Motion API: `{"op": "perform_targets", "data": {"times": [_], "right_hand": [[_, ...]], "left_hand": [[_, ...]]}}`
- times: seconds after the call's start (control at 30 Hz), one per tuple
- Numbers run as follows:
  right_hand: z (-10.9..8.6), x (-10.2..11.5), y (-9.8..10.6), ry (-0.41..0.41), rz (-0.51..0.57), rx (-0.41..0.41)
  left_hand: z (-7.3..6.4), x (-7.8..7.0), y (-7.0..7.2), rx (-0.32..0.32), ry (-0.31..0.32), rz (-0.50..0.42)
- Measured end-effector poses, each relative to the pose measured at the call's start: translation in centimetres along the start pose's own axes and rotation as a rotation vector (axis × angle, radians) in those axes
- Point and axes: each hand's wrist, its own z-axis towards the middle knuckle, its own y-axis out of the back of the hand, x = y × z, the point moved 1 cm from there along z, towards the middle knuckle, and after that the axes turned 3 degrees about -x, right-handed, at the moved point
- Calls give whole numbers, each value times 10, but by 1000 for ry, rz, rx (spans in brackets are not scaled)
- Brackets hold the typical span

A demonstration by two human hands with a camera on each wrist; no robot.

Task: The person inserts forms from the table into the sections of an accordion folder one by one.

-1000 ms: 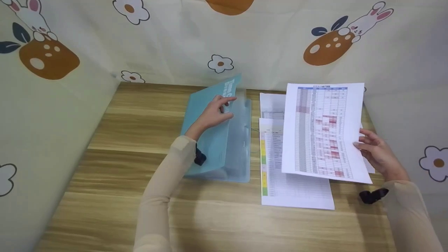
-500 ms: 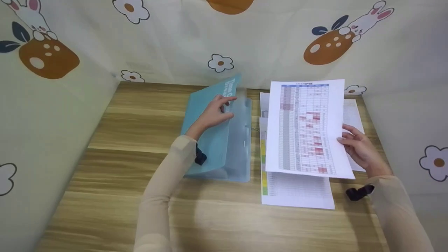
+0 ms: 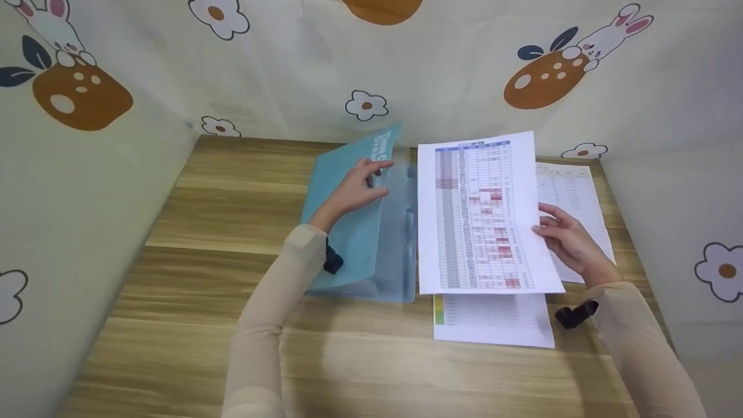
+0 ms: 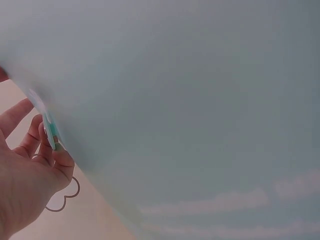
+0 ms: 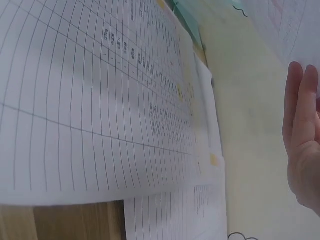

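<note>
A teal plastic folder (image 3: 342, 249) lies on the table with its front cover raised. My left hand (image 3: 354, 188) holds that cover at its free edge, and in the left wrist view the fingers (image 4: 62, 162) curl at the edge of the folder (image 4: 200, 110). My right hand (image 3: 572, 241) pinches the right edge of a printed sheet (image 3: 476, 215), thumb on top and fingers behind. The sheet bears a table with red cells and hangs above other papers, its left edge right beside the folder's opening. At the right wrist view's edge, the right hand (image 5: 305, 130) shows partly.
Under the raised sheet lies a printed page (image 3: 493, 325) with a yellow and green side strip. Another page (image 3: 572, 191) lies at the back right. A patterned cloth (image 3: 290, 75) walls in the wooden table (image 3: 191, 337) at the back and sides.
My right hand has carried the printed sheet leftward, to the folder's right edge, uncovering the page at the back right. The left hand and the folder have stayed in place.
</note>
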Motion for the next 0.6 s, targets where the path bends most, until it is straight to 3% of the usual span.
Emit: {"op": "perform_targets", "data": {"times": [0.4,0.6], "right_hand": [[14,-4,-19,-44,-39,13],[24,-7,-27,-77,-7,10]], "left_hand": [[1,1,-1,-13,10,1],[1,0,-2,-16,17,10]]}}
